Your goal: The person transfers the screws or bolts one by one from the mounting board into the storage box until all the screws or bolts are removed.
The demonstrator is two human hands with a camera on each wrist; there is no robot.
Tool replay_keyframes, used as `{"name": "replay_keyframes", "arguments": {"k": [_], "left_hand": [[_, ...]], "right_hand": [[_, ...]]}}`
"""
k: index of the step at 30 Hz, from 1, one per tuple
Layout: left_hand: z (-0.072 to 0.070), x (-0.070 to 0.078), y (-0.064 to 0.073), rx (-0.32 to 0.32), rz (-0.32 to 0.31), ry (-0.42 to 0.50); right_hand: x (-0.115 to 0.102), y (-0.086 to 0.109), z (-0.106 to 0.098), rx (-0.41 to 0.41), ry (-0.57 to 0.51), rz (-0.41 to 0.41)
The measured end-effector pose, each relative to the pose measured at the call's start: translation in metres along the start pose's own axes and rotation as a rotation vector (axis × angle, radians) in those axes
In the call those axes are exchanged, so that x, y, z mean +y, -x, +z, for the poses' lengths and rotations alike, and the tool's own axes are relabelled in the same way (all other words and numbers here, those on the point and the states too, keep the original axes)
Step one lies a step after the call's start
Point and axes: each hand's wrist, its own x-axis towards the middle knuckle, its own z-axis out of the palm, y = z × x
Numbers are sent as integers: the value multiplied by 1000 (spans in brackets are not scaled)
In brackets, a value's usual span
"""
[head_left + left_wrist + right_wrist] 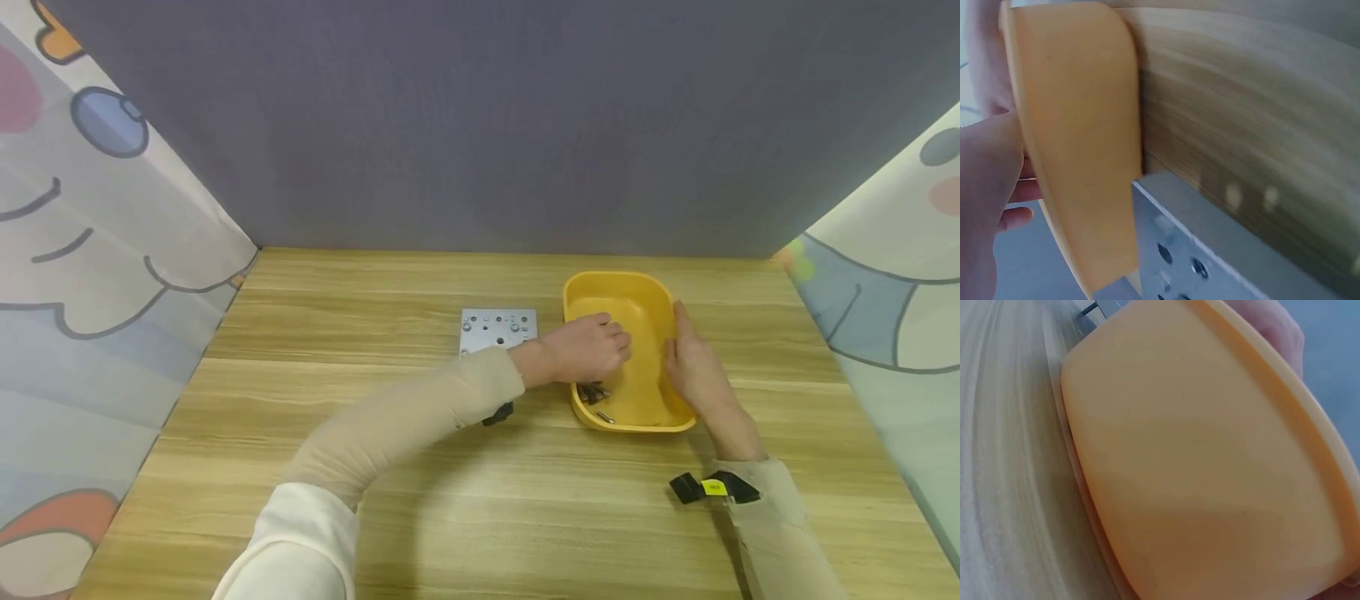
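A yellow plastic bin (645,400) stands on the table. Several small dark screws (592,393) and a single silver screw (605,417) lie in its near left corner. My left hand (588,348) reaches over the bin's left rim, back of the hand up and fingers bent down inside. In the left wrist view the fingers (1016,217) show past the rim, but whether they pinch anything is hidden. Against the bin's right wall rests my right hand (701,371), its fingers extended. Beside the bin, a silver metal block (498,325) with holes lies partly under my left forearm.
A wood-grain table (525,517) carries everything, with a grey wall panel (510,125) behind it. Patterned curtains (112,250) hang at both sides. A black strap with a yellow label (714,487) sits on the right wrist.
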Motion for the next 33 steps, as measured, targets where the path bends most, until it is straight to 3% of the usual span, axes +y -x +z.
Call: {"name": "replay_keyframes", "arguments": {"k": [7,17,23,29,33], "left_hand": [[-5,1,8,54,-77,138],[-9,2,41,168,-199,239],[-6,0,54,188,-260,320],[1,-2,69,264,-319,351],[7,-2,79,282,-369,381]], "right_hand": [[3,1,-2,-34,30,16],[3,1,-1,-28,54,5],[3,0,-1,-22,41,1],[4,-1,-1,-26,41,-1],[5,0,-1,-32,50,3]]}}
